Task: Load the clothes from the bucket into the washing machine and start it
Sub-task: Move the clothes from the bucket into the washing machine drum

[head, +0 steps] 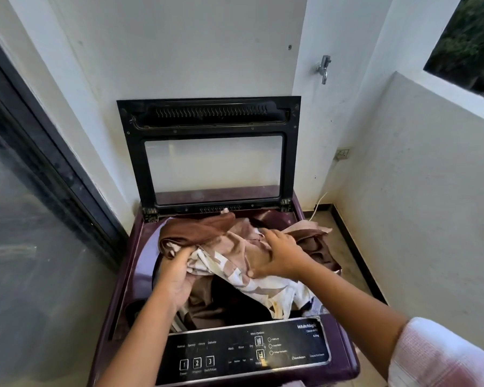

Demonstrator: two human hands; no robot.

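Note:
A purple top-loading washing machine (140,263) stands in front of me with its black glass lid (210,157) raised against the wall. A heap of clothes (232,247), brown, beige and white-patterned, fills the drum opening and spills over its right rim. My left hand (176,275) grips the left side of the heap at the white-patterned cloth. My right hand (277,255) lies palm down on top of the clothes, fingers spread and pressing. The black control panel (246,353) with numbered buttons runs along the near edge. No bucket is in view.
A dark-framed glass sliding door (39,191) is on the left. A tap (323,69) sticks out of the back wall, and a wall socket (342,154) with a white cable sits to the right. A low white parapet wall (430,177) closes the right side.

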